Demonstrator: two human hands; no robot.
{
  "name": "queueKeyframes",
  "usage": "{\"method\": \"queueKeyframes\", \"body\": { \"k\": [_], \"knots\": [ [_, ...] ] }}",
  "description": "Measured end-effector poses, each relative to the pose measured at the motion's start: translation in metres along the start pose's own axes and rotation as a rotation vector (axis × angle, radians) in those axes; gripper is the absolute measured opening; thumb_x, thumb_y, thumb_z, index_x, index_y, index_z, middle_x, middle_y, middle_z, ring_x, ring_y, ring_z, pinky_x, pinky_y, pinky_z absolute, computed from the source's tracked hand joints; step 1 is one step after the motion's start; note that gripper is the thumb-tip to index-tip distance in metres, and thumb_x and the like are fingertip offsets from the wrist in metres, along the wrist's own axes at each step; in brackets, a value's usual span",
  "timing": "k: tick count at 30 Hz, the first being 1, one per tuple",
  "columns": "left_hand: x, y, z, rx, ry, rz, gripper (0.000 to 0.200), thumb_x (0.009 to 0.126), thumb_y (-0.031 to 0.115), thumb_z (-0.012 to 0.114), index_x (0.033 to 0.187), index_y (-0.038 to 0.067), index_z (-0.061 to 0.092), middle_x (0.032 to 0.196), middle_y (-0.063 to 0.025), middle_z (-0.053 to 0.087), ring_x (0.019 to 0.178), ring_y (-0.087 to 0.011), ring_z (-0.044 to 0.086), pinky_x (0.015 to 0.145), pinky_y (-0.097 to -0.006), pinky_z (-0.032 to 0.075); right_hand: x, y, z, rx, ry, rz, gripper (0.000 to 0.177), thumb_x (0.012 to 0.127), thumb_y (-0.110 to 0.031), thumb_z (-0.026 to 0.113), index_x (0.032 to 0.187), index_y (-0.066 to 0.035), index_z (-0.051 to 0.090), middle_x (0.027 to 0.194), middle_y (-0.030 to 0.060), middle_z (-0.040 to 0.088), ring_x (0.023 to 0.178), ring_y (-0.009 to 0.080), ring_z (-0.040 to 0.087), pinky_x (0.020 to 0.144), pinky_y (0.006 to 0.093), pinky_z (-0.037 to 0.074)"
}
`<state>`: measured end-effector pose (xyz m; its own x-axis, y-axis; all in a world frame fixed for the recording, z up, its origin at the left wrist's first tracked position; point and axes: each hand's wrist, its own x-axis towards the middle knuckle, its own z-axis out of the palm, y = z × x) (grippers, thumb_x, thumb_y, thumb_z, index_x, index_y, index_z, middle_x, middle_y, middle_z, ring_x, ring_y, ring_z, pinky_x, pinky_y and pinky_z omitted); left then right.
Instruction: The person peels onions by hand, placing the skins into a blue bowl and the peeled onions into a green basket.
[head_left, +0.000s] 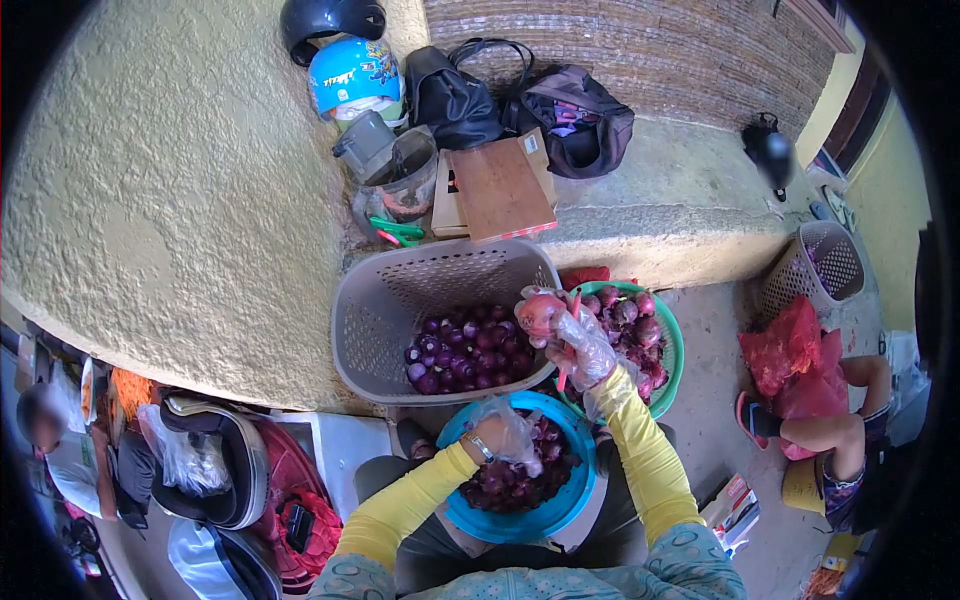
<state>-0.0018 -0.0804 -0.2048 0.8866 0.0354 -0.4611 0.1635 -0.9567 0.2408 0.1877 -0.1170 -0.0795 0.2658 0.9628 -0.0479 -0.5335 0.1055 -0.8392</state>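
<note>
Raised over the gap between the grey basket and the green basket, my right hand (588, 345), in a clear plastic glove, grips a red onion (541, 314). A thin red handle (565, 368) is held in the same hand; its tool end is hard to make out. My left hand (503, 440), also gloved and wearing a wristwatch, reaches down over the blue basin (455, 512), close to the dark red onions and skins (520, 492) inside. The plastic and shadow blur its fingers. Peeled purple onions (470, 352) lie in the grey basket (375, 345). Unpeeled onions (625, 312) fill the green basket (677, 345).
A brown board (500, 190), a clear bucket (410, 180), bags (575, 120) and helmets (355, 75) sit on the ledge ahead. Another person's leg (825, 440) is at right, beside red net sacks (785, 350) and another basket (825, 265). Motorbikes (225, 465) stand at left.
</note>
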Motion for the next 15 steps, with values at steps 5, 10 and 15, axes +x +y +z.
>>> {"method": "queueKeyframes", "body": {
  "k": [5,10,15],
  "knots": [
    [-0.013,0.004,-0.022,-0.013,-0.025,0.078,0.059,0.096,0.056,0.052,0.140,0.018,0.057,0.101,-0.0149,0.074,0.089,-0.0374,0.069,0.075,-0.0674,0.048,-0.003,-0.006,0.003,-0.024,-0.041,0.041,0.057,0.100,-0.032,0.067,0.148,-0.007,0.048,0.101,0.0014,0.066,0.054,0.0018,0.039,0.045,0.0185,0.032],
    [-0.002,-0.004,-0.025,0.054,0.015,0.131,0.033,0.090,0.037,0.062,0.115,0.017,0.071,0.093,-0.0090,0.073,0.084,-0.0329,0.069,0.071,-0.0472,0.055,-0.005,-0.008,0.005,-0.061,-0.017,0.030,0.076,0.091,-0.044,0.073,0.146,0.001,0.047,0.117,0.0096,0.066,0.072,0.0072,0.057,0.049,0.0160,0.034],
    [-0.010,-0.003,-0.056,-0.196,0.192,0.200,0.020,0.093,0.029,0.065,0.090,0.010,0.072,0.084,-0.0138,0.066,0.084,-0.0327,0.067,0.074,-0.0493,0.052,-0.004,-0.010,0.006,-0.080,-0.008,0.012,0.075,0.091,-0.043,0.073,0.146,0.001,0.048,0.113,0.0083,0.067,0.069,0.0061,0.055,0.048,0.0162,0.032]
  ]
}}
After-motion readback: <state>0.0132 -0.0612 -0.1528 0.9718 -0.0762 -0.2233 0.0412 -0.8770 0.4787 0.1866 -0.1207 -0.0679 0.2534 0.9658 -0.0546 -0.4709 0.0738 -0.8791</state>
